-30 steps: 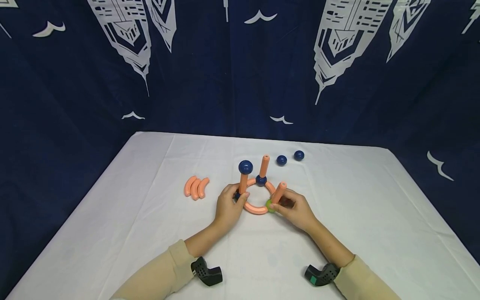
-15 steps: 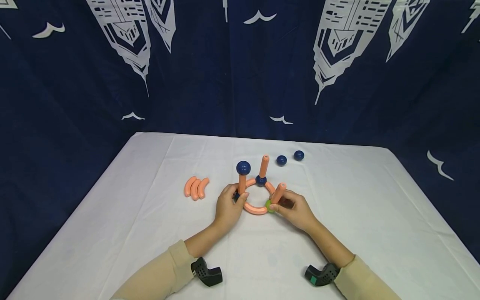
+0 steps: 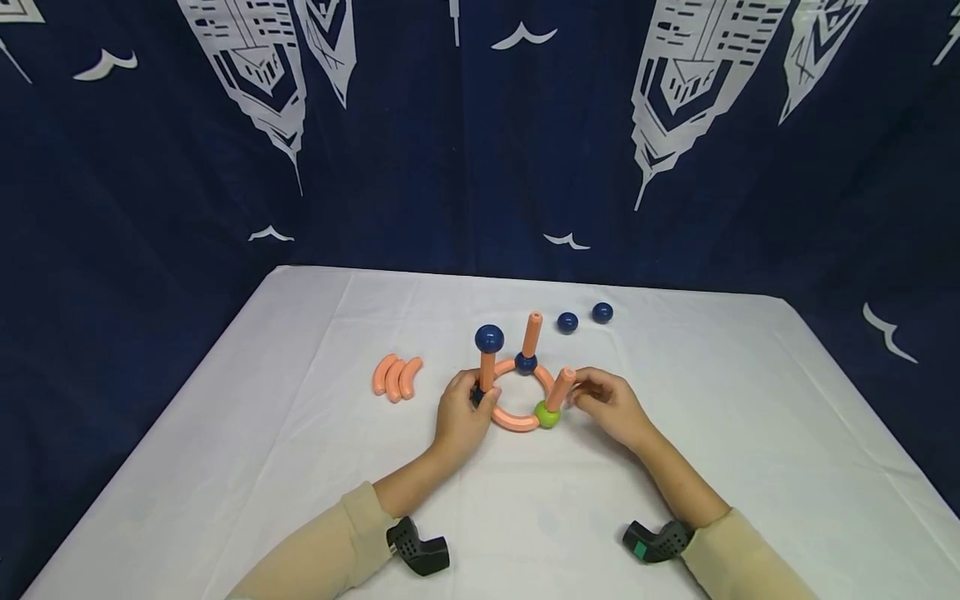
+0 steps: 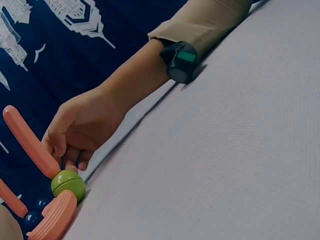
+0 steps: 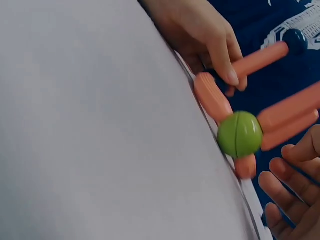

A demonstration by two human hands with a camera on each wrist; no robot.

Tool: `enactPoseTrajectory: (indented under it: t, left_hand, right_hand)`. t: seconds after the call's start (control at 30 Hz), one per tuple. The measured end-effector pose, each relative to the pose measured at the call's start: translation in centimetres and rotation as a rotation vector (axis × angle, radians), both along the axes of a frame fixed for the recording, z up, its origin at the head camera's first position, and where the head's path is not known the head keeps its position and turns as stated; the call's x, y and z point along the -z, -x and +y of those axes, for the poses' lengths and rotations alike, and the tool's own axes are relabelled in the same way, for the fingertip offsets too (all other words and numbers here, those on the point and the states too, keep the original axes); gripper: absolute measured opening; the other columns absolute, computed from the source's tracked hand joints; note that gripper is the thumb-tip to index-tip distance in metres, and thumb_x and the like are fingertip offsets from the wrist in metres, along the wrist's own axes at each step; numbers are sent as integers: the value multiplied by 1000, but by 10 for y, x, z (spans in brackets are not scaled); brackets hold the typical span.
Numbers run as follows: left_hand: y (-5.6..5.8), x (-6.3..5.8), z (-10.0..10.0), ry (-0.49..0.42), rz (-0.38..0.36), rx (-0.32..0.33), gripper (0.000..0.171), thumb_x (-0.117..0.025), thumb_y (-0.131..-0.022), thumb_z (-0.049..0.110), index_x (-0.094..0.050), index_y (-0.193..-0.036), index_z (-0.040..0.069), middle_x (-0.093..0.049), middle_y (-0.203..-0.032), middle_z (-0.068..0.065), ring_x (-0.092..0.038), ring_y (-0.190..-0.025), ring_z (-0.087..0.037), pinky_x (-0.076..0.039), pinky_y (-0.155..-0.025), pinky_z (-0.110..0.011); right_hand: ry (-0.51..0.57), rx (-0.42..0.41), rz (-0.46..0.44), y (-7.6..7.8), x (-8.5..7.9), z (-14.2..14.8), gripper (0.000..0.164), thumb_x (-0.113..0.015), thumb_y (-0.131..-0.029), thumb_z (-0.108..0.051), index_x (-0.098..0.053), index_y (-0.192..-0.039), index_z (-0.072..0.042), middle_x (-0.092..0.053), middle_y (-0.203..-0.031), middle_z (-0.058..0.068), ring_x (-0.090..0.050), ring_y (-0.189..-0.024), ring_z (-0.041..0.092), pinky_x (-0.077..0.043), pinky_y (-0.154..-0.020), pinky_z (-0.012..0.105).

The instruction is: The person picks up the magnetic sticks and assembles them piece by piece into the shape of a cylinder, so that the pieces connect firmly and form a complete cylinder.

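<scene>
On white cloth-covered worktop, approx. mid, note ring of curved orange sticks jointed by balls: glossy green ball at near R, dark blue ball at rear, second dark blue ball at L, partly hidden by L hand. Atop joints, see straight orange rods: L rod, capped w/ large dark blue ball; rear rod, bare-ended; R rod, bare-ended, tilted outward.

L fingers: closed on foot of L rod. R hand: fingers loosely bent, slightly apart, holding nothing, just beside R rod; contact w/ rod, cannot tell.

Risks (est.):
1. Fall of R rod. Cause: outward lean, no grip from R hand, poss. knock from R fingers.
2. Sway of L rod. Cause: top-heavy w/ cap ball; worst on abrupt release by L hand.
3. Distortion of ring. Cause: uneven push or twist at L joint; poss. parting at rear joint, unsupported by either hand.
4. Roll-off of two loose dark blue balls behind ring. Cause: bump or cloth tug.

Low risk: three loose curved orange sticks, lying flat at L, well clear of ring.
</scene>
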State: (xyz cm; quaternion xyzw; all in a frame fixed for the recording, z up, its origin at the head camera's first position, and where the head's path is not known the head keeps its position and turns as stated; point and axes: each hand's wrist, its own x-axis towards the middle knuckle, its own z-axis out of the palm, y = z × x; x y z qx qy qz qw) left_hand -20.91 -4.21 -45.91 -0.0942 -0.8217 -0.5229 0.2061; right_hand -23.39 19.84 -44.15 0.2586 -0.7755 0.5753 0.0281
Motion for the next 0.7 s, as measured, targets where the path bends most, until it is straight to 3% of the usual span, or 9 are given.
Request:
enactPoseTrajectory:
  t: [0.27,0.5,0.7]
  left_hand:
    - [-2,-2,0,2,-13,-5,20,-70,-88,5,-65,-106,-3,-62,-98,-11,-57,-87,-23,-48,-80,-38]
    - [-2,-1,-1,-1,2,-10,20,-70,-86,3,-66,-105,-3,-63,-99,-10,-56,-87,-22,-47,-79,-36]
    - [-2,-1,0,-4,7,-4,19,-70,-87,3,-66,-104,-2,-62,-97,-9,-56,-85,-22,-47,-78,-36]
  right_hand:
    - [-74,170,-53,31,-7,27,22,-56,-90,5,-64,-110,12,-65,-100,28,-64,-77,8,-49,-70,19]
    - [-157,269,-128,56,-10,40,27,-57,-91,-2,-62,-113,12,-65,-103,26,-64,-76,6,-48,-70,20]
    - [-189,327,-119,77,-17,45,28,-61,-90,-4,-62,-113,12,-65,-99,17,-58,-73,0,-47,-65,17]
